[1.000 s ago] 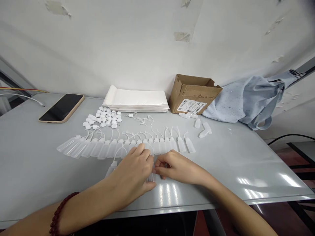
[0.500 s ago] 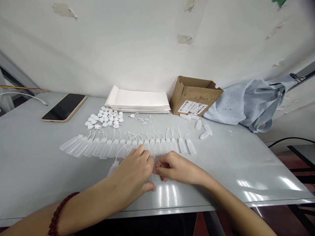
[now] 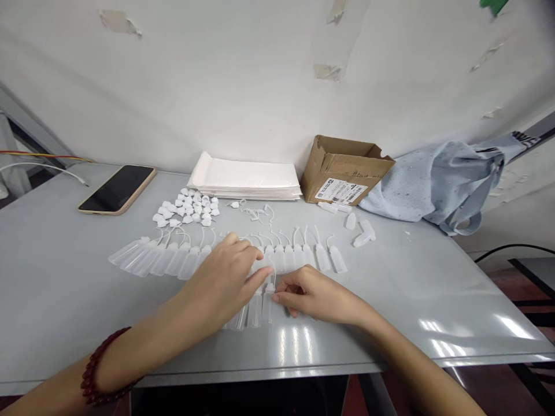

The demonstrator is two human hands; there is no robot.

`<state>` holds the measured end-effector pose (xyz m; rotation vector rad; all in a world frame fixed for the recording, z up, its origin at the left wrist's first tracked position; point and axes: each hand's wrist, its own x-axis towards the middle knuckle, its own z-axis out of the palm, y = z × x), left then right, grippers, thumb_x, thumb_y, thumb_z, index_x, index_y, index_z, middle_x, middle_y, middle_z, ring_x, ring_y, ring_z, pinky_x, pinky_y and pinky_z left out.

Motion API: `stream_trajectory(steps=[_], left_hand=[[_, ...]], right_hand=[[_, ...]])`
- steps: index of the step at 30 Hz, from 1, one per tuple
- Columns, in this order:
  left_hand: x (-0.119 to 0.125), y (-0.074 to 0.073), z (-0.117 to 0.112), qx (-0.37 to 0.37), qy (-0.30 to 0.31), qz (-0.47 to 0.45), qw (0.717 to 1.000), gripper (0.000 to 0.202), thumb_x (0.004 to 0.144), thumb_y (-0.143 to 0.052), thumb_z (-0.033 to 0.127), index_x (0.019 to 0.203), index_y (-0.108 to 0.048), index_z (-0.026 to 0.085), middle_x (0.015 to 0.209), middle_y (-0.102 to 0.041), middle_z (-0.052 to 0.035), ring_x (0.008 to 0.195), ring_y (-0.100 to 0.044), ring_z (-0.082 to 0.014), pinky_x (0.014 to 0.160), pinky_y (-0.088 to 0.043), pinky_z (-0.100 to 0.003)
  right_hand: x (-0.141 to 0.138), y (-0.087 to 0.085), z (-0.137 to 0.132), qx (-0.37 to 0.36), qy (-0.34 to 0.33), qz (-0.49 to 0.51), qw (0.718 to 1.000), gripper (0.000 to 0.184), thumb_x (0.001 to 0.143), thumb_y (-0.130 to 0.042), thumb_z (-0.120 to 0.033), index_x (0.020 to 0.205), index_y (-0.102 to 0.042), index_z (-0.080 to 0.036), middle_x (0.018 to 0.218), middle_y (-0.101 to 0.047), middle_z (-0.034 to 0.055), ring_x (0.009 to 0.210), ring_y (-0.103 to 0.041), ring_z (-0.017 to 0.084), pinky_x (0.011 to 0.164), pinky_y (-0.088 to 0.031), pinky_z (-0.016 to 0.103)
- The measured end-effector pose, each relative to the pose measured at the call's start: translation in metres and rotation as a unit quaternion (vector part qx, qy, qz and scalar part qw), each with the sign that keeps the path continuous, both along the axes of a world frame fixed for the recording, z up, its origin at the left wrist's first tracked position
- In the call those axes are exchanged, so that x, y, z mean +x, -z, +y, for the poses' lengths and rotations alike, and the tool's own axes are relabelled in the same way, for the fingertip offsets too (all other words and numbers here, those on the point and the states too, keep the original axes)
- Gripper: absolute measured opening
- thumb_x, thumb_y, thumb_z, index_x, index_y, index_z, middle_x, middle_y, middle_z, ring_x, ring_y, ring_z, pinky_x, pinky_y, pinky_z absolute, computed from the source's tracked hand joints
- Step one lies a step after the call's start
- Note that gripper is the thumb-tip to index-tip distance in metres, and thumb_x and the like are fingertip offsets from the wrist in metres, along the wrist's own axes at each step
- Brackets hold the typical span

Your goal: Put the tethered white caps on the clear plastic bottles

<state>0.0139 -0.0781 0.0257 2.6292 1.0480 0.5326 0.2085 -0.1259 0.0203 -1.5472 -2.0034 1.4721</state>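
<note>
My left hand is above the table, its thumb stretched away from bent fingers, with nothing seen in its grasp. Under it, a front group of small clear plastic bottles is partly hidden. At the right end of that group lies a bottle with a thin strap; the curled thumb and fingers of my right hand are at its edge. Behind both hands runs a long row of similar strapped bottles, its middle covered by my left hand. Small white caps form a heap farther back.
At the back stand a stack of white padded envelopes and an open cardboard box. A phone lies back left. Loose translucent pieces and a pale blue cloth bag are on the right.
My left hand has lifted away from the front bottles, up and to the left, its thumb now apart. More of the front bottles show. My right hand has hardly moved.
</note>
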Motion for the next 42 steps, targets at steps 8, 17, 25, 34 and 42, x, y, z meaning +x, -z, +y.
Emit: stream_trajectory(steps=[8,17,25,34,42], left_hand=[[-0.005,-0.002,0.025,-0.008,-0.089,-0.019,0.996,0.029,0.089,-0.043,0.034,0.084,-0.065,0.017,0.065,-0.059,-0.0036,0.077,-0.053,-0.0228,0.061,-0.045,-0.033],[-0.01,-0.001,0.064,-0.024,-0.141,0.056,0.988,0.024,0.083,-0.042,0.025,0.078,-0.065,0.018,0.074,-0.066,-0.0064,0.089,-0.057,-0.0289,0.071,-0.046,-0.037],[0.004,0.005,0.104,0.008,-0.098,0.135,0.986,0.037,0.081,-0.042,0.016,0.109,-0.065,0.01,0.089,-0.07,-0.0142,0.104,-0.058,-0.0332,0.082,-0.045,-0.038],[0.02,0.01,0.117,-0.009,-0.056,0.156,0.986,0.025,0.077,-0.047,0.016,0.085,-0.07,0.014,0.083,-0.071,-0.0115,0.079,-0.065,-0.026,0.067,-0.046,-0.03],[0.006,0.001,0.106,-0.042,-0.08,0.069,0.994,0.024,0.08,-0.054,0.033,0.084,-0.072,0.019,0.087,-0.072,-0.0062,0.083,-0.063,-0.0233,0.071,-0.045,-0.03]], right_hand=[[0.009,-0.007,0.004,-0.036,0.038,0.011,0.999,0.031,0.09,-0.052,-0.037,0.071,-0.063,-0.014,0.059,-0.06,-0.0018,0.039,-0.042,0.005,0.04,-0.032,0.019],[0.066,-0.021,0.02,0.101,0.191,-0.026,0.976,0.029,0.087,-0.053,-0.039,0.073,-0.061,-0.016,0.061,-0.061,-0.0006,0.041,-0.044,0.008,0.045,-0.035,0.023],[0.135,0.001,0.039,0.336,0.274,-0.35,0.83,0.024,0.082,-0.044,-0.007,0.09,-0.066,-0.012,0.098,-0.063,0.0145,0.091,-0.058,0.026,0.073,-0.042,0.033],[0.148,0.0,0.032,0.232,0.23,-0.408,0.852,0.052,0.064,-0.044,0.012,0.101,-0.07,-0.015,0.102,-0.063,0.0131,0.102,-0.055,0.027,0.077,-0.042,0.03],[0.147,-0.001,0.031,0.189,0.217,-0.42,0.861,0.048,0.065,-0.047,0.01,0.095,-0.073,-0.018,0.097,-0.066,0.0118,0.1,-0.056,0.028,0.074,-0.043,0.029]])
